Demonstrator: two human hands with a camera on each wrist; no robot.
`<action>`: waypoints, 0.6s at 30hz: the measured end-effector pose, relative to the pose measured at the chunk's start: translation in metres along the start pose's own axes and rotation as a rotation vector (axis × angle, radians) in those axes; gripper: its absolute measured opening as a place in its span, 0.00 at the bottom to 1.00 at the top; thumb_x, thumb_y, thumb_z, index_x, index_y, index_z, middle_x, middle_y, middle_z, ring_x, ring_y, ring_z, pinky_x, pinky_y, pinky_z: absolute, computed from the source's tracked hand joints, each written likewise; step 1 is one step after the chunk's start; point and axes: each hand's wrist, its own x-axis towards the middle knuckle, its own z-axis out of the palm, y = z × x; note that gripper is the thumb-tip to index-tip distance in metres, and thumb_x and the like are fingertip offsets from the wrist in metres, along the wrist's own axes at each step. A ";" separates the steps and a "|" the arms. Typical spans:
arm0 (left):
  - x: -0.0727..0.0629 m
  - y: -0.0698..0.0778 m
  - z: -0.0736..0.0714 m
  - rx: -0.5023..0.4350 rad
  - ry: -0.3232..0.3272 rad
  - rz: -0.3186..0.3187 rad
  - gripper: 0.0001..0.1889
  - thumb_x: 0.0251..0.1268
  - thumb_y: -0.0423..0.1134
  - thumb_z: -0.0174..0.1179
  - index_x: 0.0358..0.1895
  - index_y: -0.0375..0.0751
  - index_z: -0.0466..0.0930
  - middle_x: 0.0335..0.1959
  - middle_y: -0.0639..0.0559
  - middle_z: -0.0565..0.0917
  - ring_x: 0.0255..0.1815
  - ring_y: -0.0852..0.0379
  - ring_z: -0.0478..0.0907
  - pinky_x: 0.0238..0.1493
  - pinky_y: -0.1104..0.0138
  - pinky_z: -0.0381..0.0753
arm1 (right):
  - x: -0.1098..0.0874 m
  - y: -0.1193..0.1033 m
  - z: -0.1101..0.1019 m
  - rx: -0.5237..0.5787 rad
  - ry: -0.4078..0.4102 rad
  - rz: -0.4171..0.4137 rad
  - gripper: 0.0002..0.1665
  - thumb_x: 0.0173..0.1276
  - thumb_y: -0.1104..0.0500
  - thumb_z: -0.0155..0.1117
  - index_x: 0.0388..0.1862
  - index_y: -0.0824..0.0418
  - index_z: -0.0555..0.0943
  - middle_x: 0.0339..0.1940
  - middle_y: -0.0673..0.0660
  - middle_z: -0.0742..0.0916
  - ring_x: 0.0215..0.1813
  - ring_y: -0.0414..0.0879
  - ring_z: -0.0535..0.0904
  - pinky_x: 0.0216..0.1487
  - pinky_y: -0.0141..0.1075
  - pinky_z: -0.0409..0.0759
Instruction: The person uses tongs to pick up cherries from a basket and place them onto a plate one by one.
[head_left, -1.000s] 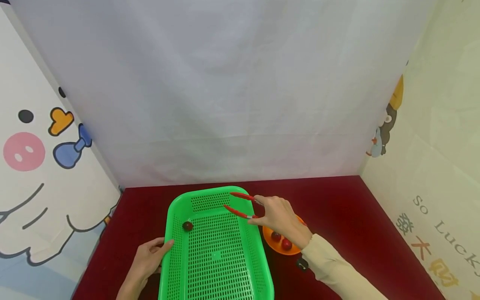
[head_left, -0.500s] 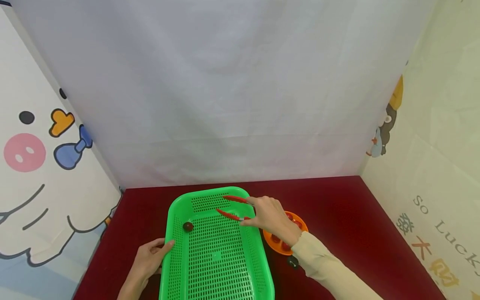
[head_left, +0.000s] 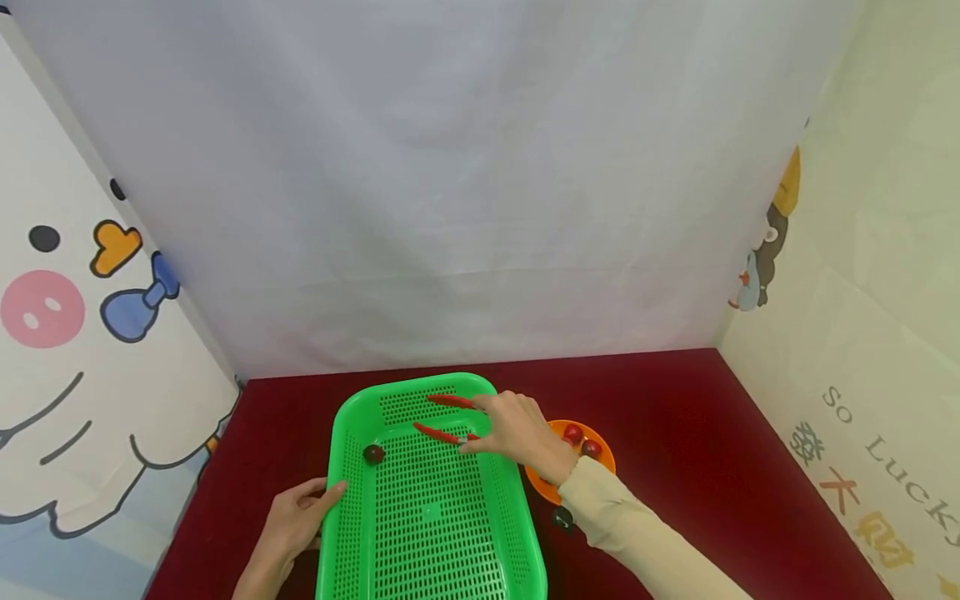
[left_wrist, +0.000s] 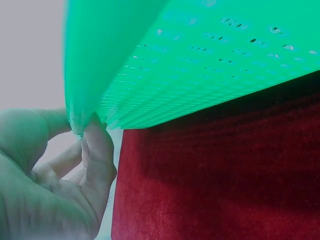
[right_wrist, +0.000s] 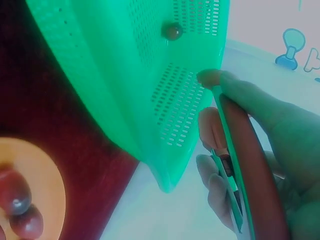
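My left hand (head_left: 296,517) pinches the left rim of a green slotted plastic basket (head_left: 414,386); the left wrist view shows thumb and fingertips on either side of that rim (left_wrist: 82,100). Red-tipped tongs (head_left: 437,433) are in my right hand (head_left: 517,429), spread apart with nothing between their tips, over the basket's far right part. Inside the basket, near its left wall, lies a small dark red round fruit (head_left: 373,454). To the right, an orange plate (head_left: 543,489) bears several red fruits (head_left: 591,448), partly hidden by my right wrist.
A dark red cloth (head_left: 660,433) covers the table beneath everything. Behind it hangs a pale curtain (head_left: 480,208), with printed cartoon panels at both sides. A small black device (head_left: 562,518) sits at the right sleeve's cuff.
My right hand has moved left with the tongs, farther over the basket and toward the fruit inside. More of the plate's right side shows. My left hand has stayed on the rim.
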 end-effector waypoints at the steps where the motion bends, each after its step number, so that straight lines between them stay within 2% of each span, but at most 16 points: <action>1: 0.000 0.000 0.000 -0.002 -0.001 0.000 0.36 0.76 0.53 0.62 0.73 0.27 0.67 0.40 0.44 0.85 0.31 0.55 0.82 0.33 0.60 0.86 | 0.001 -0.001 0.001 -0.001 -0.008 0.004 0.42 0.51 0.39 0.85 0.58 0.63 0.85 0.39 0.56 0.91 0.16 0.38 0.63 0.18 0.29 0.55; 9: 0.000 -0.001 -0.001 -0.009 -0.003 -0.001 0.36 0.75 0.53 0.62 0.72 0.27 0.68 0.44 0.43 0.86 0.32 0.55 0.84 0.33 0.59 0.86 | 0.009 -0.007 0.010 -0.022 -0.064 0.035 0.43 0.50 0.37 0.85 0.58 0.61 0.86 0.46 0.54 0.91 0.23 0.39 0.73 0.22 0.28 0.69; 16: 0.000 0.000 0.000 -0.008 -0.007 -0.004 0.36 0.76 0.53 0.61 0.73 0.26 0.67 0.41 0.44 0.85 0.32 0.55 0.83 0.33 0.59 0.86 | 0.014 -0.014 0.017 -0.041 -0.054 0.005 0.36 0.49 0.38 0.86 0.48 0.59 0.88 0.37 0.51 0.89 0.24 0.38 0.72 0.21 0.28 0.67; 18: 0.000 0.000 0.000 -0.009 -0.006 -0.005 0.36 0.76 0.53 0.61 0.73 0.26 0.67 0.41 0.45 0.86 0.31 0.55 0.83 0.33 0.59 0.86 | 0.016 -0.016 0.019 -0.041 -0.065 0.009 0.34 0.49 0.37 0.86 0.43 0.60 0.88 0.28 0.49 0.85 0.23 0.37 0.67 0.20 0.27 0.63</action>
